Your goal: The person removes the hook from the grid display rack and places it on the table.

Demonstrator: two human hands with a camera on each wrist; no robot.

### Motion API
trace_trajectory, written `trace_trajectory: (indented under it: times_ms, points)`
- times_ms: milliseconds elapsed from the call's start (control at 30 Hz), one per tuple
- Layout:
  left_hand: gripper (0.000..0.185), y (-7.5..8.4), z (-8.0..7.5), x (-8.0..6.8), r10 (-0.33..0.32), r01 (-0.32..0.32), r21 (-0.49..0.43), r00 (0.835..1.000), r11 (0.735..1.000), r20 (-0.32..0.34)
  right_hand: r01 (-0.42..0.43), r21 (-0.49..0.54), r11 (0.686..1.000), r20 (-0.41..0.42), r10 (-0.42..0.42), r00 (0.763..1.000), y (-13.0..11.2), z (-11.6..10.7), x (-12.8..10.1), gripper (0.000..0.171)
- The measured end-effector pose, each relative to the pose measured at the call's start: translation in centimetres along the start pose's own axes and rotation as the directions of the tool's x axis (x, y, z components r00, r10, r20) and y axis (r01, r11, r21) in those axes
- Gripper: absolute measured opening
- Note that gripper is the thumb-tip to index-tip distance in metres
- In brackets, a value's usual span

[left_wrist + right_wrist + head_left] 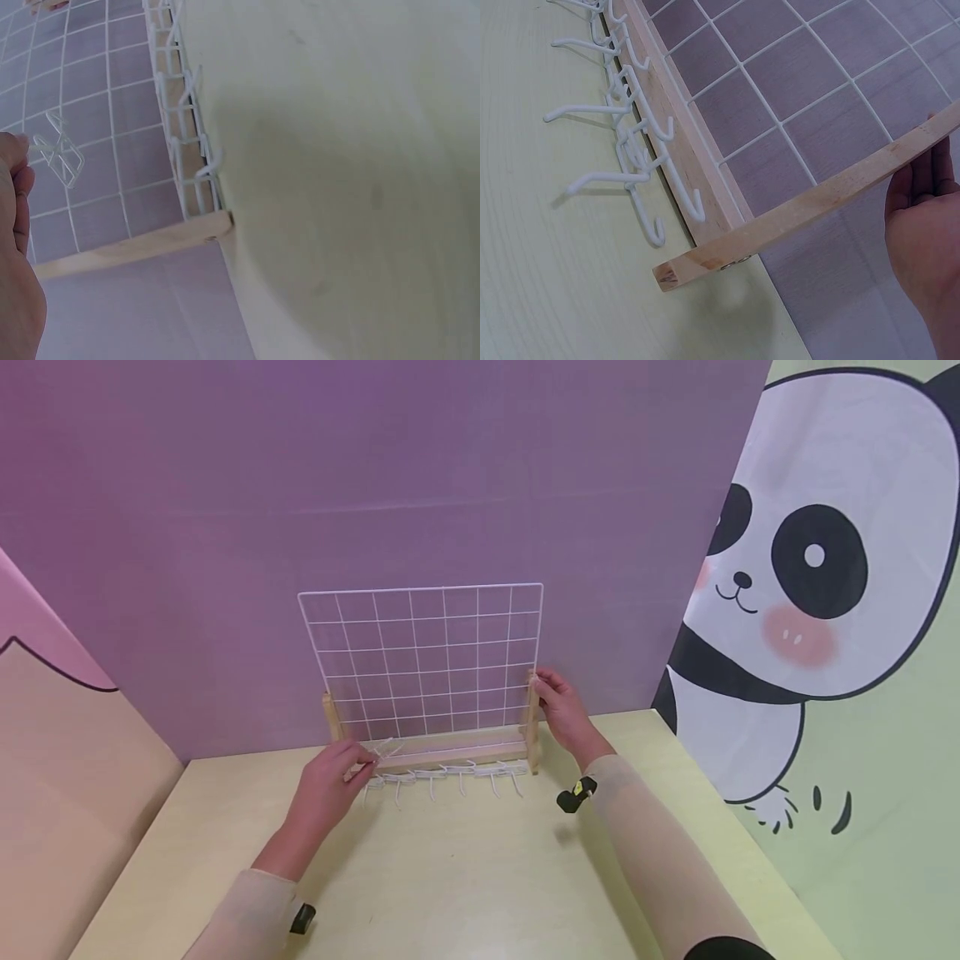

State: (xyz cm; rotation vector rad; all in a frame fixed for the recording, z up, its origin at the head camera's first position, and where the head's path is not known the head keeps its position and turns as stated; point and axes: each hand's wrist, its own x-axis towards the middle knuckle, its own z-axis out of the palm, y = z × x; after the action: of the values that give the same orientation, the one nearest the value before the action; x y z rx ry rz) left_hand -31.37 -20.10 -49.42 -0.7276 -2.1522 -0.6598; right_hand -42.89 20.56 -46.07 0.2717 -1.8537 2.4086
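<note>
A white wire grid panel stands upright in a pale wooden stand, between a left post and a right post. My left hand pinches a small white wire hook by one end, in front of the grid's lower left. Behind the right post's upper end, my right hand holds the post with its fingers and thumb; the right wrist view shows its fingertips partly hidden by the wood. Several more white wire hooks lie in a row along the stand's front base bar, prongs pointing outward.
The stand is on a light wood-grain table, near its back edge. Close behind rises a purple backdrop. A wall with a panda drawing borders the right side, and a peach-coloured panel the left.
</note>
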Motion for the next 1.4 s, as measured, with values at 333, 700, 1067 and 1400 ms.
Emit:
trace_trajectory:
  times_ms: [333, 700, 1067, 1400]
  points:
    - [0.032, -0.6, -0.6, -1.8, -0.053, 0.052, 0.023, 0.998, 0.998, 0.04, 0.003, -0.003, 1.0, 0.012, -0.003, 1.0, -0.1, 0.0, 0.0, 0.014]
    - [0.031, -1.2, -0.4, -3.0, -0.022, 0.02, 0.018, 0.996, 1.0, 0.081, 0.018, 0.004, 1.0, 0.015, -0.018, 1.0, -0.2, 0.1, -0.1, 0.018]
    - [0.031, -0.9, -0.4, -3.2, -0.032, 0.031, 0.007, 0.989, 0.999, 0.142, 0.018, -0.01, 1.0, 0.012, -0.017, 1.0, -0.1, 0.1, -0.3, 0.016]
    - [0.03, -0.9, -0.5, -3.2, -0.073, 0.077, -0.012, 0.976, 0.997, 0.205, 0.01, -0.005, 1.0, 0.007, -0.01, 1.0, 0.0, 0.1, -0.2, 0.015]
